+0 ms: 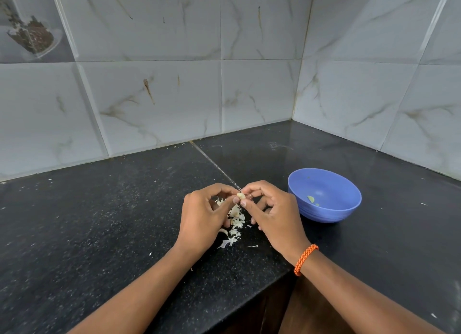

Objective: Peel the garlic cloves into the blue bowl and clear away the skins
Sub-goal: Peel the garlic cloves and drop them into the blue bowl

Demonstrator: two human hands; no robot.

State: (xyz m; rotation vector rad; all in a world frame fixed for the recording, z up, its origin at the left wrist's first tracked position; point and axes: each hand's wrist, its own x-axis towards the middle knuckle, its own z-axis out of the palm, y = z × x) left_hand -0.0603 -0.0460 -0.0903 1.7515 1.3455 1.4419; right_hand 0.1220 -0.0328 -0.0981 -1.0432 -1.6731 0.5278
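Note:
A small pale garlic clove (pixel 240 196) is pinched between the fingertips of my left hand (pixel 204 219) and my right hand (pixel 274 216), just above the black counter. Under and between the hands lies a loose pile of white garlic skins (pixel 234 224). To the right of my right hand stands the blue bowl (pixel 324 196), upright, with one or two small pale pieces (pixel 311 199) on its bottom. An orange braided band circles my right wrist.
The black speckled counter (pixel 99 221) runs into a tiled corner; its front edge drops off at the lower right by a brown cabinet (pixel 299 308). Stray skin flecks (pixel 252 246) dot the counter near the pile.

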